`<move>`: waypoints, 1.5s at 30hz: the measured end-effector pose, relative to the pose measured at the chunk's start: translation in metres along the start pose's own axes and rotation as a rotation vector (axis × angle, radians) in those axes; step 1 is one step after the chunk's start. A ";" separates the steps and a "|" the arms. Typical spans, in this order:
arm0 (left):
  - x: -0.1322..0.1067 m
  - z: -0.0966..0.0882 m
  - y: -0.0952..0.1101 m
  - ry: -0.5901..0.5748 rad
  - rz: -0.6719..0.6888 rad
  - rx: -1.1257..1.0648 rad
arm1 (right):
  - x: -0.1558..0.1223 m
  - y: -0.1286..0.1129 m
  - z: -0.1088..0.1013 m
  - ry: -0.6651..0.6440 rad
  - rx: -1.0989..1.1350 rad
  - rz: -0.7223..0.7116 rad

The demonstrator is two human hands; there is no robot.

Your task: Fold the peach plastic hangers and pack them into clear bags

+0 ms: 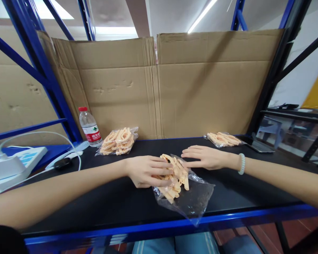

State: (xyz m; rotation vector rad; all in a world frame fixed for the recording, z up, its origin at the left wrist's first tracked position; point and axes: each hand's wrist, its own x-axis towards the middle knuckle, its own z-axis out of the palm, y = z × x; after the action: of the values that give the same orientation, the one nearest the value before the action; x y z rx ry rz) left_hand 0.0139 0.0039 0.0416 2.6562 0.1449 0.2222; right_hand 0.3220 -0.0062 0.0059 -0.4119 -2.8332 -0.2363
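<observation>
In front of me on the black tabletop lies a clear plastic bag (197, 197) with cream-coloured plastic pieces (178, 176) bunched in its upper part. Some pieces are loop-shaped; I cannot tell what they are. The bag's flat lower end reaches over the table's front edge. My left hand (149, 171) lies across the left side of the pieces, fingers stretched out over them. My right hand (201, 157), palm down with fingers extended, is at the bag's upper right, a fingertip touching or very close to it. Neither hand visibly grips anything.
Two more bags, one left (118, 141) and one right (224, 139), lie near the cardboard wall (214, 81). A water bottle (91, 128) stands at back left, beside a power strip (29, 160) with cables. A phone (258, 144) lies at right. Blue posts frame the table.
</observation>
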 end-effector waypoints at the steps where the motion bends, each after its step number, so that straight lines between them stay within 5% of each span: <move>1: -0.002 -0.004 0.003 -0.009 -0.068 -0.066 | -0.003 0.001 -0.002 0.013 -0.040 0.019; 5: -0.018 -0.013 0.005 0.012 -0.204 -0.197 | 0.001 -0.007 -0.006 0.301 -0.044 0.222; 9: -0.033 -0.007 0.000 0.186 -0.187 -0.008 | 0.024 -0.034 -0.015 0.524 0.103 0.372; 13: -0.031 0.002 -0.010 0.467 -0.284 0.066 | 0.041 -0.073 -0.028 0.436 0.175 0.382; 19: -0.014 0.004 -0.047 0.563 -0.749 -0.285 | 0.036 -0.112 -0.036 0.280 0.182 0.378; 24: -0.012 -0.014 -0.058 0.317 -0.905 -0.365 | 0.038 -0.054 -0.027 0.261 0.426 0.787; 27: -0.012 -0.019 -0.052 0.160 -0.952 -0.405 | 0.050 -0.002 -0.002 -0.018 0.622 1.110; 31: -0.012 -0.011 -0.044 0.132 -0.946 -0.428 | 0.067 0.029 0.028 -0.050 0.663 1.062; 45: -0.004 0.007 -0.037 0.489 -0.933 -0.660 | 0.078 0.029 0.045 0.073 0.839 0.897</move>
State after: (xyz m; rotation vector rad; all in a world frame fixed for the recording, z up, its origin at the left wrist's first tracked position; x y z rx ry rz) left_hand 0.0088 0.0330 0.0182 1.6179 1.1888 0.4842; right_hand 0.2476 0.0500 -0.0107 -1.2955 -2.1037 1.0150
